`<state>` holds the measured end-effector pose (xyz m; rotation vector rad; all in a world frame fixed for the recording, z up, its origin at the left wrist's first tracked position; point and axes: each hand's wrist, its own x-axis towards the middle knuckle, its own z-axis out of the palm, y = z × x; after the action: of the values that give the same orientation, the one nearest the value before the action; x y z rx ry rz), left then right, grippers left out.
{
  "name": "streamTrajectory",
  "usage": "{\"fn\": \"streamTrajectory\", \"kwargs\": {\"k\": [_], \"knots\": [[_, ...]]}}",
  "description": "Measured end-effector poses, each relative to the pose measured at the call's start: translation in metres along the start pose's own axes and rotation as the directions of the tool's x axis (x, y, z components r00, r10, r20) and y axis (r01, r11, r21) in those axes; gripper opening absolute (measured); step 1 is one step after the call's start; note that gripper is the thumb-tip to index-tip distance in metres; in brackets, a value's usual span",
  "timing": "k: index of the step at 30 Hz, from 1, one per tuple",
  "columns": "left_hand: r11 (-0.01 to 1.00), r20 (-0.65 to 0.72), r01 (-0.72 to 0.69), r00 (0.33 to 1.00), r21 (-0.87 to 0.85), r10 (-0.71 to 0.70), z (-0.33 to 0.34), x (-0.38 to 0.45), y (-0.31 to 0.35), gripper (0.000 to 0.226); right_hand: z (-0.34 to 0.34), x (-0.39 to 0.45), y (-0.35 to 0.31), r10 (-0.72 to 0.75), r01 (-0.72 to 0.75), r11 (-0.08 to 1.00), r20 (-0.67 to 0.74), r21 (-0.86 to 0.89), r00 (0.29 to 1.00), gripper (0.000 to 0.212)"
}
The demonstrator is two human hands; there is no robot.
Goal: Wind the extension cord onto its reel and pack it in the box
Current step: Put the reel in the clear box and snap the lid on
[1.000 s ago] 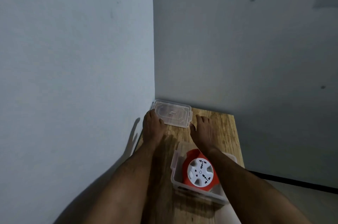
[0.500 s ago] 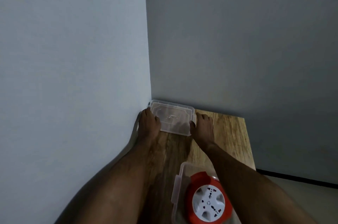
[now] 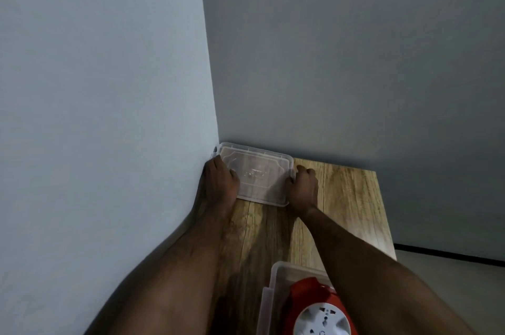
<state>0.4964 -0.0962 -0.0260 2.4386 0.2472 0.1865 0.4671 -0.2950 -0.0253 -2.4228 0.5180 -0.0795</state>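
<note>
A clear plastic lid [image 3: 257,176] lies flat on the wooden table [image 3: 349,203] in the far corner where the two walls meet. My left hand [image 3: 220,181] grips the lid's left edge and my right hand [image 3: 302,185] grips its right edge. Close to me, at the bottom of the view, stands the clear plastic box [image 3: 276,282] with the red cord reel [image 3: 308,291] inside. The reel's white socket face [image 3: 322,321] points up. My right forearm hides the box's right side.
A pale wall [image 3: 109,116] runs along the table's left side and a grey wall [image 3: 355,61] along its far edge. The table's right edge drops to a light floor [image 3: 451,293] with a dark skirting line.
Both hands reached forward past the box and closed on the lid's two ends. My view tilted so that the box and reel slid toward the bottom of the frame.
</note>
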Motion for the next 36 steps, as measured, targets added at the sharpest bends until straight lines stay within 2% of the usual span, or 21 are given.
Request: {"fn": "streamTrajectory", "kwargs": {"k": [6,11,16,21,26,30,36], "knots": [[1.000,0.003,0.028,1.000,-0.004,-0.028,-0.003,-0.006,0.004,0.047,0.001,-0.002,-0.008,0.061,-0.061,0.996,-0.003,0.068,0.998,0.039],[0.999,0.007,0.044,0.999,0.012,-0.045,-0.005,-0.017,0.006,0.048,0.005,0.000,0.002,0.106,-0.104,0.993,-0.023,0.059,0.994,0.025],[0.997,-0.016,0.073,0.997,-0.007,-0.074,-0.009,-0.022,0.007,0.049,-0.007,-0.008,0.003,0.079,-0.077,0.995,-0.024,0.064,0.997,0.013],[0.994,-0.037,0.102,0.994,-0.024,-0.103,-0.012,-0.025,0.009,0.044,-0.011,-0.012,0.006,0.081,-0.077,0.991,-0.033,0.110,0.996,0.013],[0.987,0.012,0.162,0.987,-0.005,-0.162,-0.012,-0.020,0.007,0.050,-0.014,-0.016,0.009,0.089,-0.085,0.991,-0.035,0.101,0.995,0.020],[0.979,0.031,0.205,0.978,-0.021,-0.204,-0.016,-0.019,0.015,0.047,-0.022,-0.022,0.009,0.117,-0.112,0.987,-0.041,0.111,0.992,0.026],[0.978,0.056,0.198,0.979,-0.068,-0.194,-0.026,-0.031,0.031,0.047,-0.050,-0.034,0.006,0.129,-0.118,0.982,-0.068,0.148,0.989,0.031]]}}
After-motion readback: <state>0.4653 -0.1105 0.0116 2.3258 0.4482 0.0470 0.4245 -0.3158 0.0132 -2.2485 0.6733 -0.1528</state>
